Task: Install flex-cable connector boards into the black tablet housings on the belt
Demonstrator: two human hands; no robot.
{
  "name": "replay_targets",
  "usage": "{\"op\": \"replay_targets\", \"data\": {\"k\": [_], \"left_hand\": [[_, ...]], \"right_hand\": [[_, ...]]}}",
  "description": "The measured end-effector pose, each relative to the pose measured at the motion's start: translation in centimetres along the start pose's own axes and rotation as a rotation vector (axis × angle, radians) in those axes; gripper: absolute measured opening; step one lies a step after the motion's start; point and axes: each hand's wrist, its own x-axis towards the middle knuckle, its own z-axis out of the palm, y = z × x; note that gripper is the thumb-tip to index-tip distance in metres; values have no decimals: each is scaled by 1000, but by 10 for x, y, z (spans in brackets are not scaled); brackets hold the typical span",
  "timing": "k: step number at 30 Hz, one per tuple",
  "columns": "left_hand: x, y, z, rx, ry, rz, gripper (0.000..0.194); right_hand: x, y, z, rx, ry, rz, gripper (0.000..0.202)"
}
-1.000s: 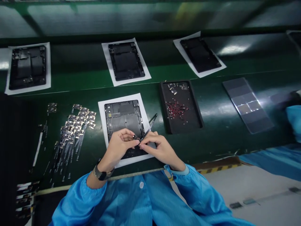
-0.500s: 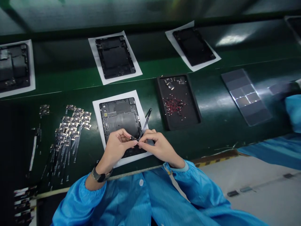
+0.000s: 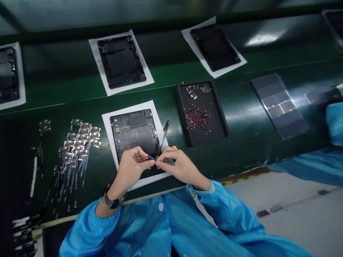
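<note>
My left hand (image 3: 134, 162) pinches a small dark circuit board (image 3: 151, 157) between thumb and fingers. Against its right end press the thumb and fingertips of my right hand (image 3: 178, 162), closed and partly covering it. From between the hands a slim black strip (image 3: 164, 135) rises up and to the right; it looks like a ribbon cable, though where it joins is hidden. Both hands are over the lower part of an open black tablet housing (image 3: 134, 132), which lies on a white sheet (image 3: 108, 132).
Left lies a pile of small circuit boards with ribbon cables (image 3: 77, 146). A black tray (image 3: 211, 134) on the right holds red-and-black wires (image 3: 198, 117) and small parts. More housings (image 3: 122, 60) lie behind. Far right are a clear plastic sheet (image 3: 280, 105) and another person's blue sleeve (image 3: 334, 123).
The view has shifted slightly, so the things on the bench appear a little further left. Both hands keep the same pinch on the circuit board; the black strip has tilted a little more upright.
</note>
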Motion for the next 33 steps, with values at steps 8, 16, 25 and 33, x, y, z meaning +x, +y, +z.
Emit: {"op": "replay_targets", "data": {"k": [8,16,25,33], "left_hand": [[0,3,-3,-52,-97,-89,30],[1,-1,0,-102,-87,-87,31],[-3,-3,2,-99,-55,-73,31],[-2,-6,5,-80,-16,-6,30]], "right_hand": [[-3,7,0,52,28,-49,30],[-1,9,1,88,35,-59,41],[1,10,0,109,7,-56,39],[1,7,-7,23,-39,-50,23]]}}
